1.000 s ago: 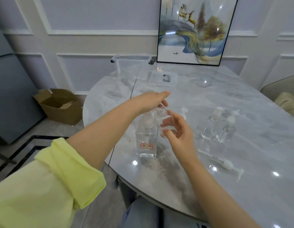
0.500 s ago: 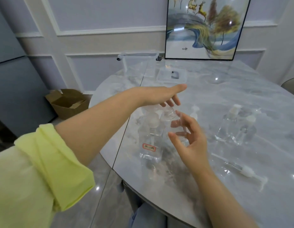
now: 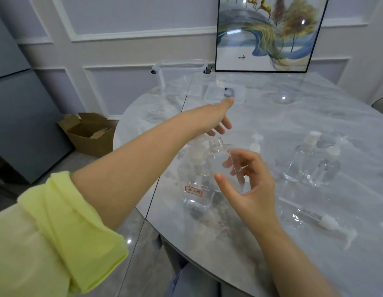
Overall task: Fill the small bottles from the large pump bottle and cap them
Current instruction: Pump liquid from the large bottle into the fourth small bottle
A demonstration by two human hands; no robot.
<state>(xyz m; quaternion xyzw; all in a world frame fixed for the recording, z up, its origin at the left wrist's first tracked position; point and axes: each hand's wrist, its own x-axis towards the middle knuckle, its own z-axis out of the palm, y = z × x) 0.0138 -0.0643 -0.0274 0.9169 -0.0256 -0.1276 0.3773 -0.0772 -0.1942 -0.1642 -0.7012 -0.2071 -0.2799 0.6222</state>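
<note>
One sm. bottle (image 3: 223, 166) in R grip (image 3: 248, 181).

On the table (image 3: 293, 129), the large pump bottle (image 3: 196, 181) is standing near the front left edge. The right hand (image 3: 250, 185) is holding a small open bottle (image 3: 226, 166) just to its right, touching or nearly touching it. The left hand (image 3: 216, 118) is hovering above and behind the pump head. Two capped small bottles (image 3: 314, 161) are standing together well to the right, and another pump top (image 3: 256, 142) is sitting between them and the held bottle. A loose pump (image 3: 327, 224) is lying toward the front right. A clear bin (image 3: 179, 78) is sitting at the far left edge, its lid (image 3: 224, 94) just to its right, a framed picture (image 3: 269, 33) is standing at the far edge, and a cardboard box (image 3: 89, 131) is sitting on the floor left of the table.
</note>
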